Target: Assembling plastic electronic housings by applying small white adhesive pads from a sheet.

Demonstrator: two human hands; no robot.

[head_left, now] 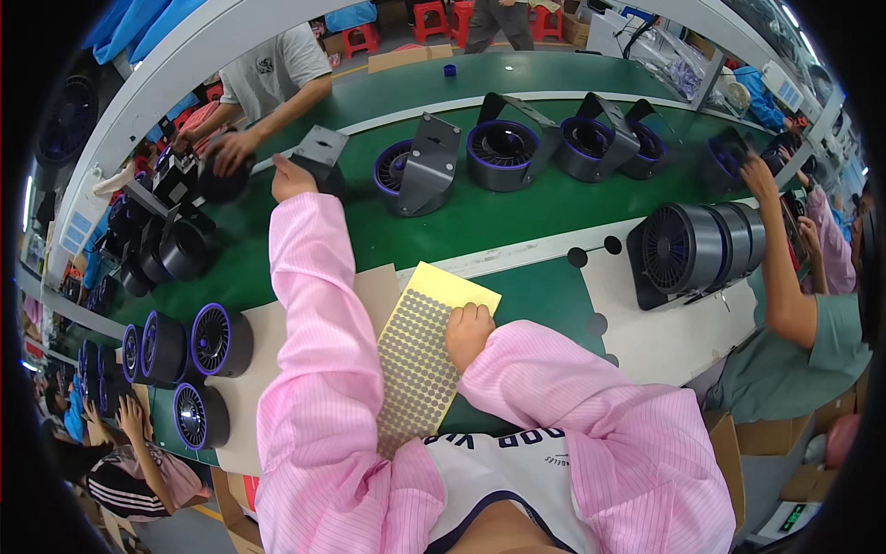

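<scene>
My left hand (293, 181) reaches out over the green bench, fingers stretched, right beside a dark fan with a metal bracket (322, 148). Whether it touches that fan I cannot make out. Closer to me lies a yellow sheet of small round grey stickers (420, 355), set at a slant on brown cardboard. My right hand (469, 334) is closed at the sheet's right edge, with its fingertips curled out of sight. Several bracketed fans with purple rims (503, 148) stand in a row beyond the sheet.
Loose round fans (221, 339) sit at the left on cardboard (249, 406). A co-worker's hand (231, 152) handles a blurred dark fan across the bench. At the right, several fans (678, 247) lie sideways on a pale board (683, 337), near another person's arm (784, 268).
</scene>
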